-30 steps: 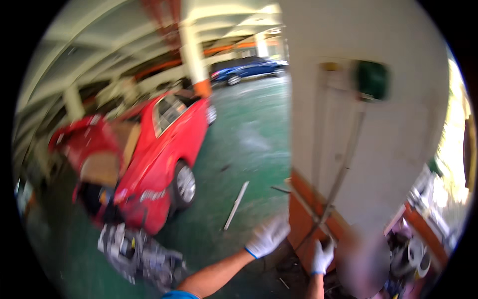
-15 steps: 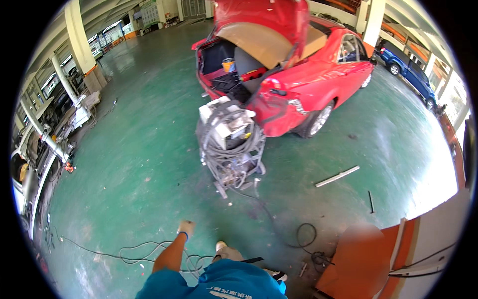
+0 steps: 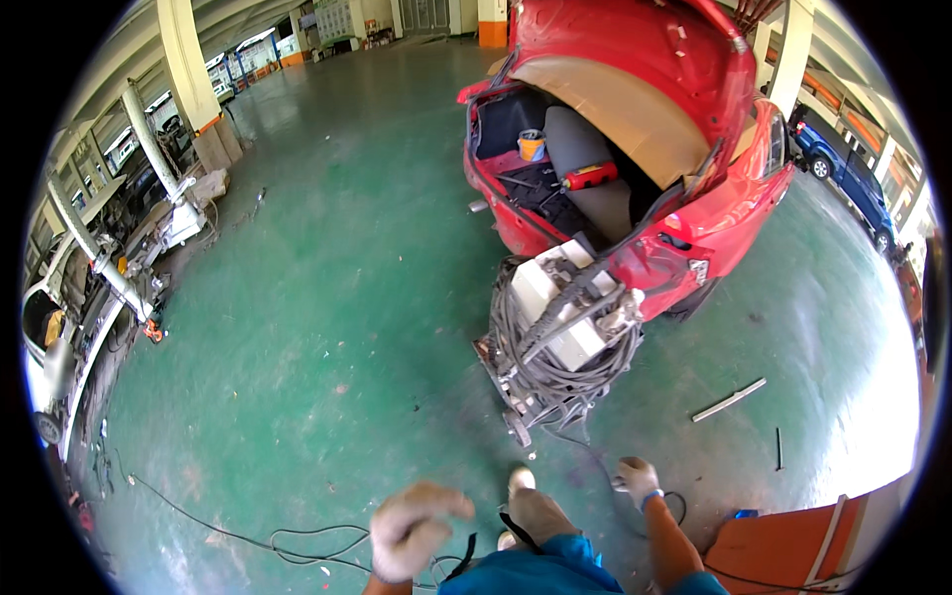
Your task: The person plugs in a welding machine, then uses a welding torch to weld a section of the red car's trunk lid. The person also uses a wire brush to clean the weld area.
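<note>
Both gloved hands empty: left hand [image 3: 412, 531] loosely open (blurry), right hand [image 3: 636, 479] open, nearest the cable-wrapped welder cart [image 3: 560, 332].

— What stands ahead on the green painted floor [image 3: 327, 297]?
— A wheeled grey machine wrapped in coiled cables [image 3: 560, 337], just behind the open red car [image 3: 645, 149].
— And the hands?
— Gloved left hand [image 3: 412, 531] blurred, empty; gloved right hand [image 3: 637, 478] low, empty.

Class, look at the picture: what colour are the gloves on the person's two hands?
White: the left hand and right hand both wear whitish work gloves, seen in the head view.
</note>
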Demonstrator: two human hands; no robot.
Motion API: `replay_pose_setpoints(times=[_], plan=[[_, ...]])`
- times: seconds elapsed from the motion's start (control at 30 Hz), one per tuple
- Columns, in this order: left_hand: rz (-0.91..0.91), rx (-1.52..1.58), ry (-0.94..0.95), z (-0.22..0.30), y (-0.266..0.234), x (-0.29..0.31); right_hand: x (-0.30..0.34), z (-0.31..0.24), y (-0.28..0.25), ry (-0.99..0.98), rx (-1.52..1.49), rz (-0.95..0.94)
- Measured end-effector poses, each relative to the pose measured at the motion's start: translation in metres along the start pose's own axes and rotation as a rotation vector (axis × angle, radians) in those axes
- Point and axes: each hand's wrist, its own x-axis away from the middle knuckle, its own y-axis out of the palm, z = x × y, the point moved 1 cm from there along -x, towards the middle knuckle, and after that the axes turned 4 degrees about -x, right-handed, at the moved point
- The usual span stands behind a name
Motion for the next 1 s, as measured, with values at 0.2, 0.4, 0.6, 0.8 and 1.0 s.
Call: replay_pose_setpoints(times=[0.2,0.4,0.6,0.8,1.0], plan=[[-0.239,0.901,0.672,0.003,-0.038,-0.137,-0.102,0.008,0.218,0.088,0.258,-0.358],[-0.388,1.346,0.961,-0.052,-0.035,-0.287,-0.206,-0.033,0.363,-0.174,0.800,-0.429],[-0.302,1.300,0.778,-0.098,-0.121,-0.413,-0.286,-0.155,0.432,-0.383,0.872,-0.381],[-0.043,1.080,0.478,-0.194,-0.229,-0.500,-0.330,-0.295,0.491,-0.411,0.978,0.012],[0.213,0.402,-0.451,-0.327,-0.382,-0.560,-0.378,-0.384,0.509,-0.242,1.245,0.525]])
